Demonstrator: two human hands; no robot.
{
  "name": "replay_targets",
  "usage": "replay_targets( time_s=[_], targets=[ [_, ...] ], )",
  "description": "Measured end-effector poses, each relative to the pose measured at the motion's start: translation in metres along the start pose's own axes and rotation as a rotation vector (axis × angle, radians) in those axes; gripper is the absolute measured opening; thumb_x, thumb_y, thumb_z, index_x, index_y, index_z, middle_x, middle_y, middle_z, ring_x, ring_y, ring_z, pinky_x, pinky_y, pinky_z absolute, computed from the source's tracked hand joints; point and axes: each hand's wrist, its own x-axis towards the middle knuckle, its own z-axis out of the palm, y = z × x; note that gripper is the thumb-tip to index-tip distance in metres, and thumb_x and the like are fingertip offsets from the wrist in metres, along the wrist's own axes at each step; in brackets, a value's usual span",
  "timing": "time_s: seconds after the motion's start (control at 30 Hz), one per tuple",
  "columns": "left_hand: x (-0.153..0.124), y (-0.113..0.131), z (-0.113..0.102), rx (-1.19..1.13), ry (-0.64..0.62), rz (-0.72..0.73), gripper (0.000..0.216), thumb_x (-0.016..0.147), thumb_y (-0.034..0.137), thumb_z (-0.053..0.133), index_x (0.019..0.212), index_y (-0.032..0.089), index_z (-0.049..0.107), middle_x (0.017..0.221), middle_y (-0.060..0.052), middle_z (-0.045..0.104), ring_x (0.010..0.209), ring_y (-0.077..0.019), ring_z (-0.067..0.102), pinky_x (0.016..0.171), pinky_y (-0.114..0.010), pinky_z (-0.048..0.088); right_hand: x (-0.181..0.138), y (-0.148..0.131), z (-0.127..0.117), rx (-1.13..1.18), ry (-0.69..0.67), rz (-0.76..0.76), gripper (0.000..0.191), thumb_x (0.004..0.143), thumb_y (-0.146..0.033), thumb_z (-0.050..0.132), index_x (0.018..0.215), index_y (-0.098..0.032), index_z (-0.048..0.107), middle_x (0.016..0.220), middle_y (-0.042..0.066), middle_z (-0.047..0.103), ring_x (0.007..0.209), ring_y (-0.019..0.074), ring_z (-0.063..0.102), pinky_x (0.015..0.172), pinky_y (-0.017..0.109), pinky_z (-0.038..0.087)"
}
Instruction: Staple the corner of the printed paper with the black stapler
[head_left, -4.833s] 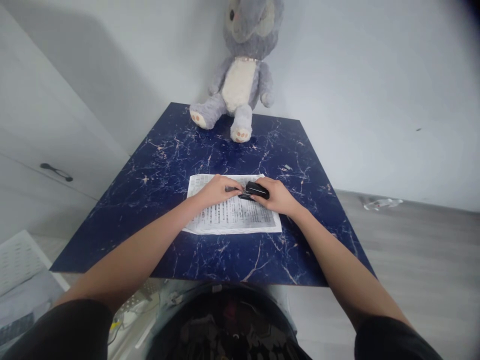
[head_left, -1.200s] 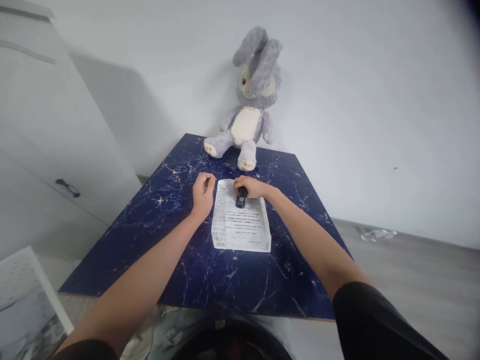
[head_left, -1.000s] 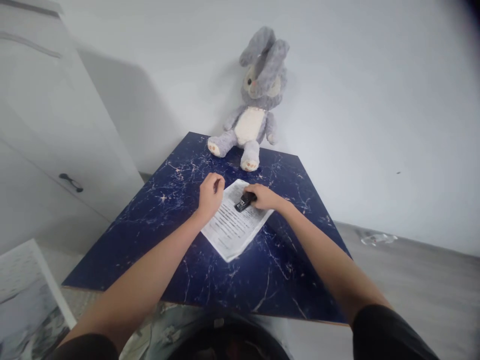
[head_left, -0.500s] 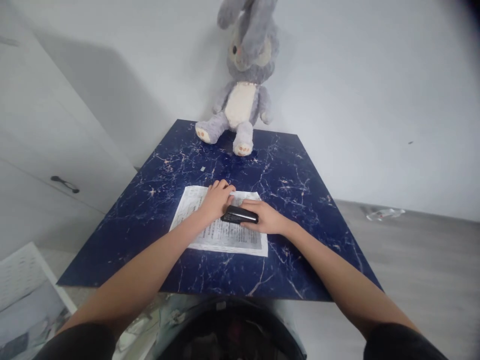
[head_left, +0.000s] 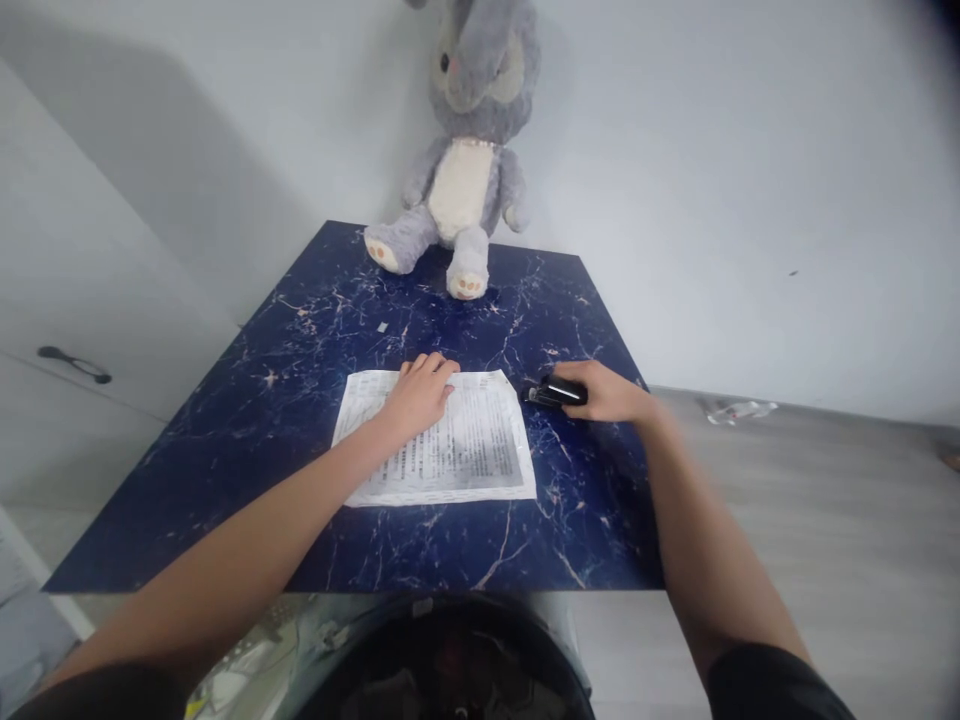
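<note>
Head cam: blk stapler [head_left: 566, 390], glossy top

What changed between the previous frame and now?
The right hand has carried the black stapler rightward, off the printed paper to beside it, without letting go. Unchanged: the left hand rests on the paper; the plush rabbit sits at the table's far end.

A grey plush rabbit with a cream belly [head_left: 461, 188] sits at twelve o'clock, a dark curved cabinet handle [head_left: 75, 361] at nine, clear plastic [head_left: 741, 412] on grey flooring [head_left: 810, 510] at three.
</note>
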Motion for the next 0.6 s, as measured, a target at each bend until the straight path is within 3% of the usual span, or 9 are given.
replay_targets(
  time_s=[0.13, 0.4, 0.5, 0.6],
  targets=[
    [0.0, 0.0, 0.0, 0.021, 0.003, 0.005, 0.031, 0.095, 0.012, 0.055, 0.123, 0.022, 0.065, 0.116, -0.011, 0.06, 0.109, -0.0311, 0.053, 0.094, -0.047, 0.043, -0.003, 0.006, 0.0, 0.015, -0.056, 0.052, 0.015, 0.075, -0.015, 0.065, 0.081, -0.022, 0.053, 0.081, -0.001, 0.061, 0.071, 0.0161, 0.055, 0.066, 0.031, 0.04],
    [-0.001, 0.004, -0.004, 0.024, 0.011, 0.012, 0.034, 0.095, 0.015, 0.055, 0.128, 0.021, 0.064, 0.123, -0.013, 0.058, 0.111, -0.0317, 0.055, 0.096, -0.05, 0.045, 0.0, -0.008, -0.005, 0.085, -0.135, -0.048, 0.011, 0.084, -0.024, 0.071, 0.085, -0.02, 0.061, 0.087, 0.0, 0.062, 0.075, 0.0156, 0.055, 0.069, 0.031, 0.042],
    [-0.002, 0.009, -0.006, -0.082, -0.017, 0.142, 0.034, 0.099, 0.016, 0.051, 0.131, 0.023, 0.063, 0.136, -0.012, 0.058, 0.124, -0.0312, 0.055, 0.105, -0.051, 0.044, 0.002, -0.011, -0.004, 0.085, -0.131, -0.062, 0.013, 0.087, -0.028, 0.072, 0.089, -0.02, 0.062, 0.09, 0.001, 0.063, 0.077, 0.0165, 0.057, 0.071, 0.031, 0.043],
    [-0.006, 0.018, -0.008, -0.167, -0.146, 0.362, 0.035, 0.103, 0.02, 0.047, 0.135, 0.027, 0.062, 0.149, -0.008, 0.055, 0.14, -0.028, 0.048, 0.117, -0.05, 0.037, 0.005, -0.015, -0.002, 0.088, -0.129, -0.069, 0.014, 0.089, -0.03, 0.071, 0.093, -0.019, 0.063, 0.091, 0.002, 0.064, 0.078, 0.017, 0.057, 0.072, 0.03, 0.044]
  ],
)
